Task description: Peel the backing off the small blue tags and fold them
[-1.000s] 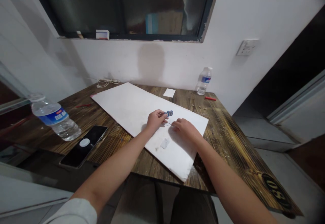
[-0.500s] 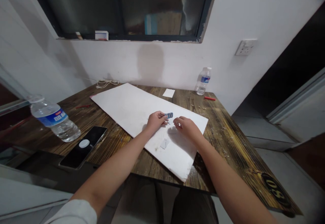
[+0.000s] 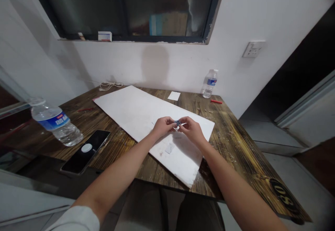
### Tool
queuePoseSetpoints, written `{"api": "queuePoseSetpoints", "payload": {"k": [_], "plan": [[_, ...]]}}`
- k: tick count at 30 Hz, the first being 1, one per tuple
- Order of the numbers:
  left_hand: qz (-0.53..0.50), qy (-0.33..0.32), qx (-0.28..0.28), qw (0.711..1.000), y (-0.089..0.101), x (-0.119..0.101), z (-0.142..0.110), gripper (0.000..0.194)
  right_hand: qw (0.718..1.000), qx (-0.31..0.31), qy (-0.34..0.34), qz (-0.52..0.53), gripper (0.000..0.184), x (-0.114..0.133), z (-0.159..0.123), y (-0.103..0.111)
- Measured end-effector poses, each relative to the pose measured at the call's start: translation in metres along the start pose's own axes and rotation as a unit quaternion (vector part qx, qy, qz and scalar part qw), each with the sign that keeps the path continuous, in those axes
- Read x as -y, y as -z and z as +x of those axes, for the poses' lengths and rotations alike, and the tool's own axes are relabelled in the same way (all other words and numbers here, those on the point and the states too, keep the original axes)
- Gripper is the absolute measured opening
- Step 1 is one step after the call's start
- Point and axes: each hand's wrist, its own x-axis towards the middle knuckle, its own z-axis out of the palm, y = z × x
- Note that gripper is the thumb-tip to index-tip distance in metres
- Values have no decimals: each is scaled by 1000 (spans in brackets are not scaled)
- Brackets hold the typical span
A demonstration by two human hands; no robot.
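Note:
Between my two hands is a small blue piece (image 3: 177,123), too small to tell its kind, possibly a little electronic board. My left hand (image 3: 163,126) pinches its left end. The fingertips of my right hand (image 3: 191,129) are closed on its right end. Both hands hover just over a white board (image 3: 125,104) lying slantwise on the table. Nearer to me on the board lies a small clear or pale square (image 3: 169,148). A thin dark line, perhaps a wire, shows beside my left hand.
On the wooden table (image 3: 235,168) stand a large water bottle (image 3: 56,121) at left and a small bottle (image 3: 209,83) at the back right. A phone (image 3: 85,150) lies at left. Further back are a white paper (image 3: 174,95), a red stick (image 3: 216,102) and a coiled cable (image 3: 110,85).
My right hand has moved left and closed on the blue piece, which my left hand was holding alone. The piece has turned and now shows less of its face.

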Motion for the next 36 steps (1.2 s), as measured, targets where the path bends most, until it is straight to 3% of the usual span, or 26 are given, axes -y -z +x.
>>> {"api": "queuePoseSetpoints", "payload": {"k": [8,15,22,27,30,32,34,36], "plan": [[8,-8,-11,1000,0,-1,-1,22,998,-35,-39,32,23,0,0,-2],[4,-31,12,999,1,0,-1,24,992,-56,-26,108,28,-9,2,-10],[3,-39,2,999,2,4,0,26,969,-66,-99,217,30,-4,1,-13],[13,-45,-16,999,1,2,0,25,957,-68,-112,259,32,-2,1,-16],[6,-50,-35,998,0,1,0,22,973,-75,-102,191,36,-4,2,-13],[1,-49,-62,997,1,0,2,21,991,-72,-74,87,33,-5,2,-7],[1,-46,-96,994,2,1,4,20,998,-28,-20,-47,24,-6,1,0],[4,-43,-122,992,4,2,6,19,984,58,39,-163,15,-8,1,5]]}}
